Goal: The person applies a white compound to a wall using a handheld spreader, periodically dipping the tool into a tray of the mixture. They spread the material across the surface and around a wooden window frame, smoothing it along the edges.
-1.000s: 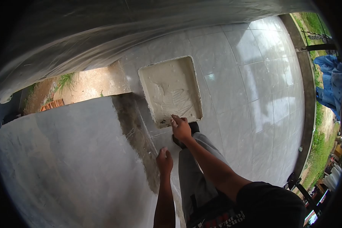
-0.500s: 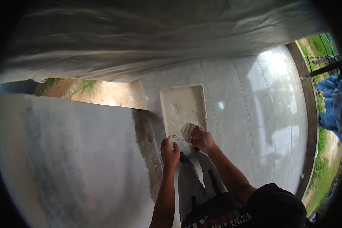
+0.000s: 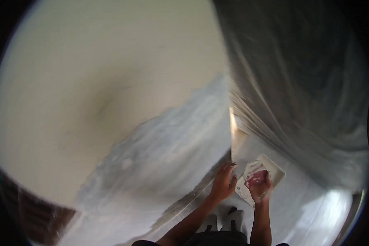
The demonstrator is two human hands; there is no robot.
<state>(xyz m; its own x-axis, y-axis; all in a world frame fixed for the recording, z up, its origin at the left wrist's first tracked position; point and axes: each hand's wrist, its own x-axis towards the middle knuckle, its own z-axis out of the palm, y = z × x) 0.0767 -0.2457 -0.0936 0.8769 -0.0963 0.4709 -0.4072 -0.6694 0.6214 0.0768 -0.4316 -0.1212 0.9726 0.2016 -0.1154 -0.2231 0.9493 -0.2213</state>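
Observation:
My right hand (image 3: 260, 190) is closed around a red scraper (image 3: 257, 178) with cream-coloured filler smeared over its blade. Right behind it lies a shallow rectangular tray (image 3: 278, 174) with the same pale filler in it, partly covered by the hand and tool. To the left, my left hand (image 3: 223, 183) is held out beside the tray with thumb and fingers apart. Nothing shows in it, though whitish smears mark its fingertips. Past that hand rises a wall with a smooth cream upper coat (image 3: 110, 57) and a rough-edged grey lower area (image 3: 168, 139).
A translucent plastic sheet (image 3: 291, 78) hangs at the right and reaches down to the grey tiled floor (image 3: 299, 205). A bare dark strip (image 3: 184, 203) runs along the wall's foot. Brown slatted material (image 3: 37, 209) appears at the lower left.
My view has swung from the floor and hanging sheet up and left to the wall. My right hand keeps the scraper over the tray; my left hand has moved away from the tray's near edge.

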